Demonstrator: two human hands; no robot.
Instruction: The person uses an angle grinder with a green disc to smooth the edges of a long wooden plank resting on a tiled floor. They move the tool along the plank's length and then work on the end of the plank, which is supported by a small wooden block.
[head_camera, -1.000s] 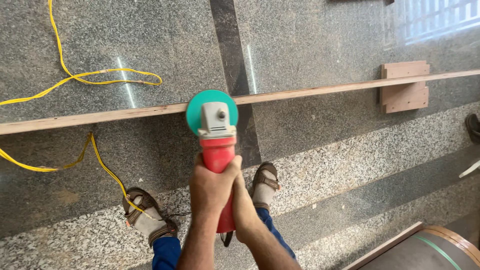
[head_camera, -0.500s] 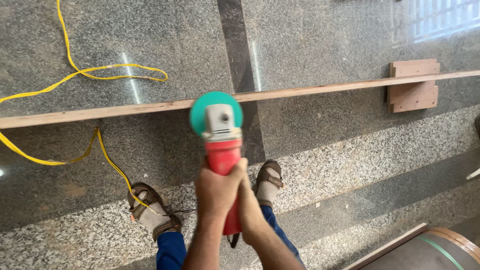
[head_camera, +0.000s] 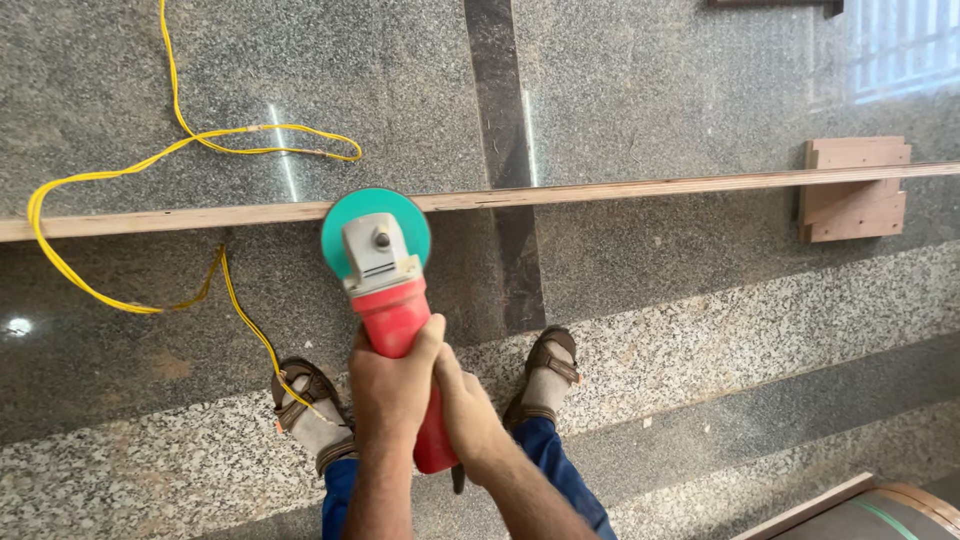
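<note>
Head view, looking down at polished grey granite floor (head_camera: 650, 90) with a dark stone strip (head_camera: 500, 120) running 12 to 6 o'clock through the middle

Tool: red-bodied handheld angle grinder (head_camera: 395, 310) with grey metal gear head and round teal-green disc (head_camera: 350, 225). It sits just left of frame centre, body pointing toward 12 o'clock. Disc overlaps the near edge of the long thin pale wooden strip (head_camera: 620, 188); actual contact cannot be confirmed from this angle

Left hand (head_camera: 392, 385): fingers curled and pressed together around the red body, thumb up along the right side, firm wrap grip

Right hand (head_camera: 468, 410): at 4 o'clock of the left hand, closed around the rear part of the red body; fingers mostly hidden behind the tool, so exact finger position cannot be told

Wooden strip: lies across the whole frame from 9 to 3 o'clock, rising slightly toward the right. At 2 o'clock it passes over a small stacked block of light wood (head_camera: 852, 190)

Yellow electrical cord (head_camera: 120, 170): loops over the floor at 10 o'clock, crosses the strip at the far left, then trails down toward the left foot

Feet: two brown strapped sandals with pale socks, left sandal (head_camera: 305, 400) at 7 o'clock of the grinder, right sandal (head_camera: 548, 370) at 5 o'clock; blue trouser legs (head_camera: 560, 470) below

Curved brown-edged object (head_camera: 870, 510) at far 5 o'clock corner, kind unclear
</note>
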